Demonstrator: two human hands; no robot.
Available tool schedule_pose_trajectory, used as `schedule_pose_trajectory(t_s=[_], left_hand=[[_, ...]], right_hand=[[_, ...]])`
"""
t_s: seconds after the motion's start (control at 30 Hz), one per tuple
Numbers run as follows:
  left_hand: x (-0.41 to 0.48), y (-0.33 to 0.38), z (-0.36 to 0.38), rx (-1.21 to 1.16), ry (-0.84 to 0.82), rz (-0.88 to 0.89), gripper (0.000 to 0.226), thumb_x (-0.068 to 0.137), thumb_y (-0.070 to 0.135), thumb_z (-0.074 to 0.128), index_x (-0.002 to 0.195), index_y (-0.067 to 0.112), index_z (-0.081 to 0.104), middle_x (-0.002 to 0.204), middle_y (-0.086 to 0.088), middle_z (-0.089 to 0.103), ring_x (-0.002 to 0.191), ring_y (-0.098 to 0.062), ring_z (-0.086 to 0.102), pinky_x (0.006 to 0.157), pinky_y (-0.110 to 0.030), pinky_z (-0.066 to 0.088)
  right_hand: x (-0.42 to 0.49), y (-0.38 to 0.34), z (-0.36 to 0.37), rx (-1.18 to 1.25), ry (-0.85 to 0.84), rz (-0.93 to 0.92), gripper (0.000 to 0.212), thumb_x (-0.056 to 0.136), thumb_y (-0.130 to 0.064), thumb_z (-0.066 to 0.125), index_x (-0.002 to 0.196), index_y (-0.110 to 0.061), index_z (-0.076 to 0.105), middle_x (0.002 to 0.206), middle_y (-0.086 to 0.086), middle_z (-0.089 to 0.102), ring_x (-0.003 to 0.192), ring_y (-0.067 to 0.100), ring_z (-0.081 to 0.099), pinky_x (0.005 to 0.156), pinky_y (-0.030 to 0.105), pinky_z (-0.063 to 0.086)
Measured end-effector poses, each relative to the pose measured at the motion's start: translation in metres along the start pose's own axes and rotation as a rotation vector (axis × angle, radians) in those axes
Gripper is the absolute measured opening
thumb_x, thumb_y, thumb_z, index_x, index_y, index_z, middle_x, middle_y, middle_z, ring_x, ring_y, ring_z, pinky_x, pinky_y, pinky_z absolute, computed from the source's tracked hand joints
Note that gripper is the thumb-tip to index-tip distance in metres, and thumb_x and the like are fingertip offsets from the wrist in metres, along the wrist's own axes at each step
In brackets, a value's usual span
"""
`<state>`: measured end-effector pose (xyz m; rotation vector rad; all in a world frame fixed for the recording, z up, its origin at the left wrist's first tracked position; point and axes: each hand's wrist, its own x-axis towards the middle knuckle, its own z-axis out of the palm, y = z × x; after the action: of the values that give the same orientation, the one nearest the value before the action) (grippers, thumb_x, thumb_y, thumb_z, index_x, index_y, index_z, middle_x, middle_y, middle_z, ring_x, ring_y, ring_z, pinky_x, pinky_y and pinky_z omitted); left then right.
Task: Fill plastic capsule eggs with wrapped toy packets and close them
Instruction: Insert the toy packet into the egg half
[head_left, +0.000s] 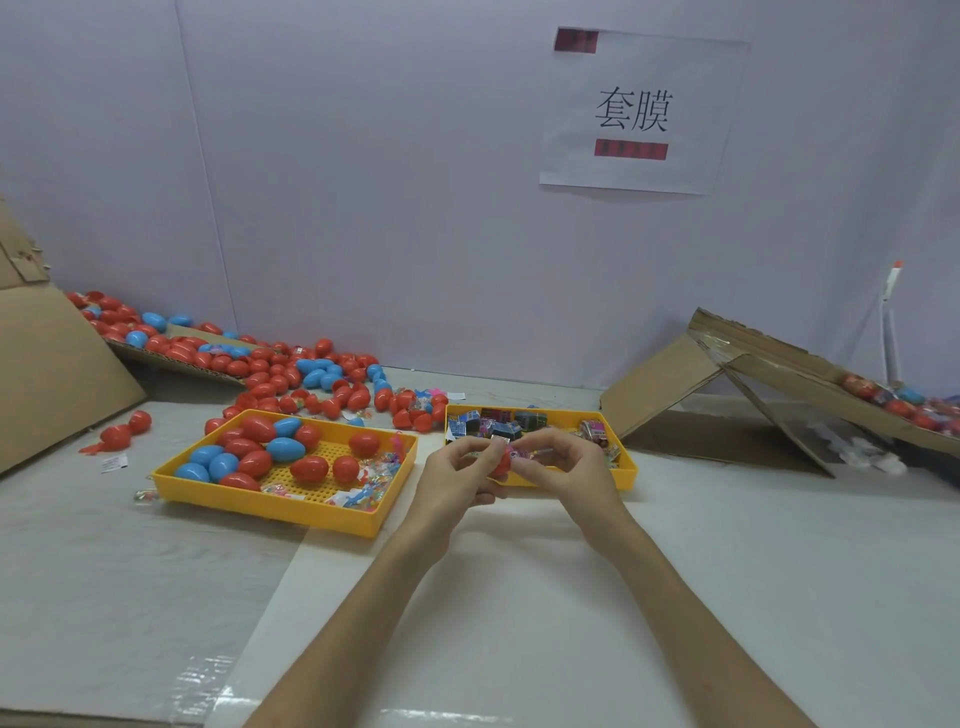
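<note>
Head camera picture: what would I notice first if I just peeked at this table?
Likely the left hand and right hand in the middle, together holding a red egg in front of the right yellow tray of packets. Then the big spill of red and blue eggs at the back left, behind the left yellow tray holding more eggs. A white paper sign hangs on the wall above.

Bright, even, cool light; faint soft shadows. Glare streaks on glossy table (208, 675) near bottom. Slightly soft focus, wide-angle bowing at edges.
</note>
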<state>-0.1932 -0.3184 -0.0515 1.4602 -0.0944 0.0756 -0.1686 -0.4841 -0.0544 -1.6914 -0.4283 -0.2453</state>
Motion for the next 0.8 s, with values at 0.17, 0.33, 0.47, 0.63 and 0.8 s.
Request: schedule_pose_trajectory(t_s=[0.17,0.33,0.47,0.63,0.8], left_hand=[[-0.0007,0.001,0.0008,-0.008,-0.009,0.028,0.021,0.095,0.028,0.069,0.111,0.014,0.068,0.087,-0.008,0.077,0.075,-0.017,0.072,0.075,-0.03,0.06],[-0.0019,0.0019,0.0013,0.054,-0.019,0.067,0.022,0.096,0.024,0.069,0.116,0.018,0.064,0.097,-0.01,0.077,0.077,-0.015,0.074,0.075,-0.027,0.061],[-0.0021,0.002,0.0007,0.083,-0.026,0.073,0.025,0.095,0.023,0.07,0.119,0.02,0.063,0.102,-0.009,0.075,0.079,-0.014,0.074,0.072,-0.022,0.059],[-0.001,0.0013,0.0013,0.072,-0.016,0.08,0.023,0.094,0.021,0.071,0.115,0.024,0.064,0.101,-0.01,0.074,0.078,-0.013,0.075,0.066,-0.018,0.056],[0.0016,-0.0009,-0.0009,0.055,0.033,0.076,0.029,0.093,0.021,0.073,0.121,0.02,0.065,0.101,-0.009,0.075,0.08,-0.018,0.075,0.075,-0.024,0.061]], right_hand=[[0.0009,-0.0007,0.0008,-0.009,0.078,-0.013,0.007,0.082,-0.025,0.082,0.086,-0.029,0.078,0.087,-0.001,0.075,0.085,0.024,0.069,0.071,0.029,0.052],[0.0009,-0.0004,-0.0012,-0.038,0.124,-0.062,0.005,0.082,-0.029,0.081,0.081,-0.031,0.078,0.082,-0.006,0.075,0.077,0.011,0.068,0.066,0.021,0.051],[0.0015,-0.0004,-0.0004,-0.063,0.144,-0.091,0.012,0.084,-0.025,0.079,0.076,-0.034,0.077,0.08,-0.01,0.074,0.073,0.001,0.065,0.064,0.015,0.048],[0.0014,0.0023,-0.0016,-0.148,0.148,-0.113,0.011,0.093,-0.02,0.07,0.089,-0.026,0.077,0.091,-0.007,0.073,0.091,0.005,0.065,0.078,0.024,0.053],[0.0006,0.0003,0.0018,-0.172,0.123,-0.144,0.017,0.09,-0.014,0.074,0.098,-0.029,0.076,0.095,-0.011,0.075,0.092,0.005,0.068,0.076,0.018,0.052]])
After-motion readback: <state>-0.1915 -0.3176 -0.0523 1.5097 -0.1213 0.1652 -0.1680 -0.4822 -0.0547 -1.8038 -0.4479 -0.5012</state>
